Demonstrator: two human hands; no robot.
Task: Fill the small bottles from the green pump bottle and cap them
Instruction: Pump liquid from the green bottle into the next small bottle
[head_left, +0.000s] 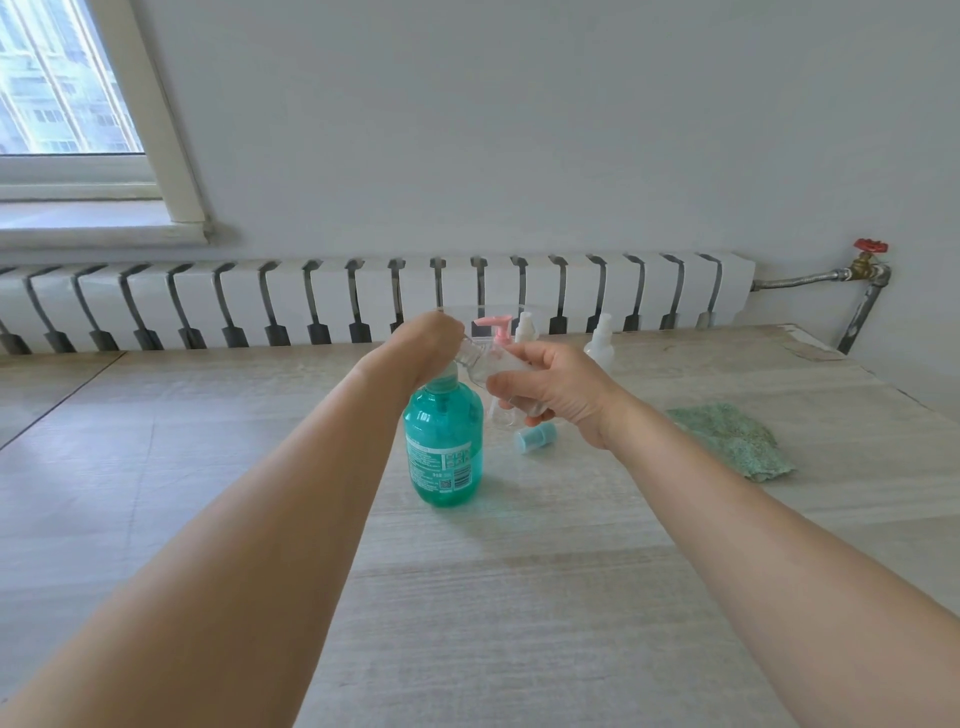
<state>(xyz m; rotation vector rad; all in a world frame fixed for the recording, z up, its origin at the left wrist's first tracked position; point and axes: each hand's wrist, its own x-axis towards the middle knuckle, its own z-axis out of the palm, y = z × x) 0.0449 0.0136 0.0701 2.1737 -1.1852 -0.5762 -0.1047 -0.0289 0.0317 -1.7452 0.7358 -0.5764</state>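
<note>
The green pump bottle (443, 441) stands upright in the middle of the wooden table (519, 597). My left hand (428, 335) lies on top of its pump head, which is hidden beneath it. My right hand (550, 392) grips a small clear bottle (485, 366), tilted with its open neck toward the pump's spout. A light blue cap (536, 437) lies on its side on the table just below my right hand.
Behind the hands stand a small bottle with a pink pump (500, 327) and two white spray bottles (524, 326) (601, 343). A green cloth (730, 440) lies at the right. A white radiator (363, 296) runs along the wall behind the table.
</note>
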